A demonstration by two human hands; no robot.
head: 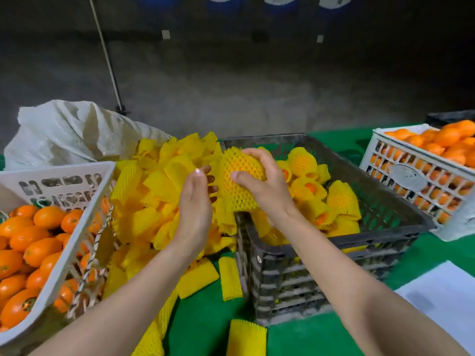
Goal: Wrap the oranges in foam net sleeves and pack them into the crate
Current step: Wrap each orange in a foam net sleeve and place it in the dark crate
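Observation:
An orange inside a yellow foam net sleeve [240, 176] is held over the near left corner of the dark plastic crate [385, 214]. My right hand [262, 183] grips it from the right, thumb on its front. My left hand [196, 199] is at the sleeve's left edge, fingertips hooked into the stretched net. Several wrapped oranges [318, 194] lie in the crate. A heap of empty yellow sleeves [154, 191] sits left of the crate. Bare oranges [30, 242] fill a white basket [84, 227] at the left.
A second white crate [408, 176] of oranges stands at the far right. A white woven sack [66, 129] lies behind the sleeve heap. Loose sleeves [246, 337] lie on the green table cover [213, 317]. White paper [444, 296] rests at the near right.

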